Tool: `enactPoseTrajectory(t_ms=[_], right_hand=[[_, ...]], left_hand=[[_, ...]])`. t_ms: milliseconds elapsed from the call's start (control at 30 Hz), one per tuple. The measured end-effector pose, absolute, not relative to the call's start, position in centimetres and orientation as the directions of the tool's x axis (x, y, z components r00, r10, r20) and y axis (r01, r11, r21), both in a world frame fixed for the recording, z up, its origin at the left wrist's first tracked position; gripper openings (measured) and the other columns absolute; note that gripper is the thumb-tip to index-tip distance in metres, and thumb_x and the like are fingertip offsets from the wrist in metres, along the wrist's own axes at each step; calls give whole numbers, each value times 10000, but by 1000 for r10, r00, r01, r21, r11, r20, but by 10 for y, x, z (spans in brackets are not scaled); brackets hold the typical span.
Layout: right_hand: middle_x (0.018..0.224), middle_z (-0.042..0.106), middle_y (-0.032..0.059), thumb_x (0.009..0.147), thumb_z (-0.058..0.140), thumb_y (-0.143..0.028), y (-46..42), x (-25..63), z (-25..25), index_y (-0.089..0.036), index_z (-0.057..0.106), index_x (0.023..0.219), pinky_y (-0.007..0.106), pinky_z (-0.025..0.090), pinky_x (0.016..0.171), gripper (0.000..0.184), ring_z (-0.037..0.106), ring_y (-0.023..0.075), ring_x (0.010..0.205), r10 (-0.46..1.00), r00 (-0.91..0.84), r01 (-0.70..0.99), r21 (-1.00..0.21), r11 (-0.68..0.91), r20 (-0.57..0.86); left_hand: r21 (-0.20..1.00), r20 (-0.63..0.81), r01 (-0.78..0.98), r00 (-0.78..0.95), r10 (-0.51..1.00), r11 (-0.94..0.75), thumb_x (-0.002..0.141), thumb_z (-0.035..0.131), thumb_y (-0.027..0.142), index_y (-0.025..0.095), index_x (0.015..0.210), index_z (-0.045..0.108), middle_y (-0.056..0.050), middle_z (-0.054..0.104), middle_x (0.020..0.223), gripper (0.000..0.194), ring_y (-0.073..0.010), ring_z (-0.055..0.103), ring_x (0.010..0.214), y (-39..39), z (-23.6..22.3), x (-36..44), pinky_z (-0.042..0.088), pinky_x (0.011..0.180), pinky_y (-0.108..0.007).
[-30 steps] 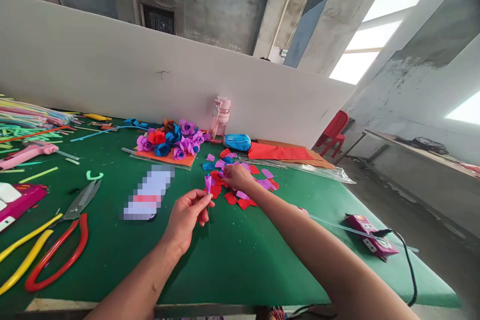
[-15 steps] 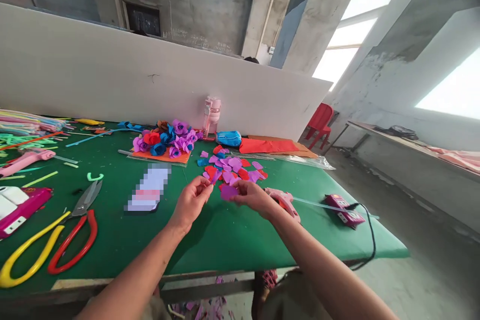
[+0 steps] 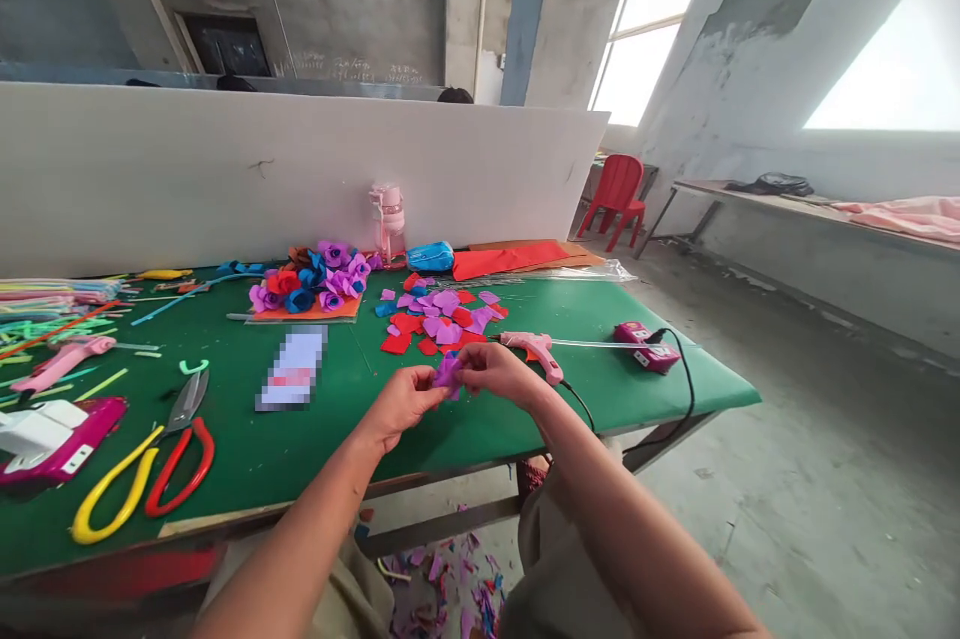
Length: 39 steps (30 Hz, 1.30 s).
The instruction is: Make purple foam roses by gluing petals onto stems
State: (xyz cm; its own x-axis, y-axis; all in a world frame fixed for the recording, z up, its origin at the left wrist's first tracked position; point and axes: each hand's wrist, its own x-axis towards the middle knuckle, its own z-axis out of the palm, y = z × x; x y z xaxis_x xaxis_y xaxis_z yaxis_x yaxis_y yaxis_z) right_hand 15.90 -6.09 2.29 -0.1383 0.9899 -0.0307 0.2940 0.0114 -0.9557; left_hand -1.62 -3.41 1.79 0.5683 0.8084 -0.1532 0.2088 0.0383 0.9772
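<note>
Both my hands meet over the near edge of the green table [image 3: 315, 429]. My left hand [image 3: 401, 404] is closed in a pinch on a small purple felt bud [image 3: 448, 374]. My right hand [image 3: 491, 374] is closed on the same purple piece from the right, pressing a petal against it. Behind my hands lies a loose pile of red, purple and blue felt petals [image 3: 439, 319]. Further back, finished felt roses [image 3: 311, 284] lie on an orange sheet.
A pink glue gun [image 3: 532, 351] and its pink power strip [image 3: 641, 334] lie to the right. Large scissors [image 3: 154, 464] with red and yellow handles lie at left, beside a pink box [image 3: 49, 424] and coloured sticks [image 3: 45, 304]. A pink bottle [image 3: 388, 219] stands by the white partition.
My right hand picked a purple petal from the pile and brought it back to the bud in my left hand. Both hands drew toward me, and my view swung right.
</note>
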Motion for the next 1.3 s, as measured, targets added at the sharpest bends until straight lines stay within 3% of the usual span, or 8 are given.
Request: enactPoseTrajectory(t_ms=[133,267,433,633,767,1100,1233,1300], right_hand=[[534,555,-35,693,618,-251,-60,160,1,-162,610,683,203,395,463,90,502,91,471,1000,-18,375,-927,12,6],[523,567,-30,689,626,-232,-58,159,-12,-170,611,645,202,394,432,78,507,92,435,1000,13,431,-902,-31,-28],[493,558,-32,693,662,-263,-58,152,-10,-164,596,639,191,396,412,131,502,85,409,997,-20,334,-940,-65,-76],[552,581,-8,739,635,-476,-64,155,-4,-134,608,710,207,483,503,344,537,83,477,983,-128,66,-990,-121,-129],[552,590,-11,692,687,-423,-66,157,-5,-126,612,705,200,486,502,306,542,77,485,982,-129,8,-990,-139,-139],[485,520,-34,720,573,-245,-61,156,-9,-160,590,638,211,416,446,119,480,90,430,990,61,180,-974,-139,-130],[603,586,-1,706,621,-274,-56,155,-8,-166,647,722,229,397,531,113,506,116,543,968,229,496,-868,-27,101],[678,613,11,764,579,-349,-56,152,-6,-164,658,800,229,386,556,204,506,117,583,941,260,527,-849,49,215]], left_hand=[[941,-43,323,416,908,-104,585,704,401,157,750,652,50,487,508,299,-95,405,482,-20,11,-23,266,481,-212],[910,93,348,357,929,-225,637,662,415,152,703,662,11,573,585,270,-116,478,541,-11,1,-25,324,521,-222],[903,67,367,391,918,-222,615,659,369,160,620,639,-19,623,612,211,-143,527,579,-15,-2,-19,369,555,-234],[951,3,285,373,928,-117,609,628,310,147,599,653,-9,621,583,166,-131,521,576,-16,2,-17,384,587,-234],[956,-27,281,362,932,-81,632,612,307,136,617,664,1,602,575,179,-112,486,568,-14,1,-20,356,571,-222],[928,-15,355,333,943,-111,628,611,364,123,589,669,-4,573,539,251,-99,448,519,-13,2,-24,311,509,-219],[952,-68,305,300,952,-28,598,639,389,113,656,686,-2,563,522,286,-73,386,447,-9,4,-27,273,448,-212],[959,-91,284,292,952,5,588,650,396,107,677,686,8,544,504,305,-58,346,417,-9,4,-27,250,428,-209]])
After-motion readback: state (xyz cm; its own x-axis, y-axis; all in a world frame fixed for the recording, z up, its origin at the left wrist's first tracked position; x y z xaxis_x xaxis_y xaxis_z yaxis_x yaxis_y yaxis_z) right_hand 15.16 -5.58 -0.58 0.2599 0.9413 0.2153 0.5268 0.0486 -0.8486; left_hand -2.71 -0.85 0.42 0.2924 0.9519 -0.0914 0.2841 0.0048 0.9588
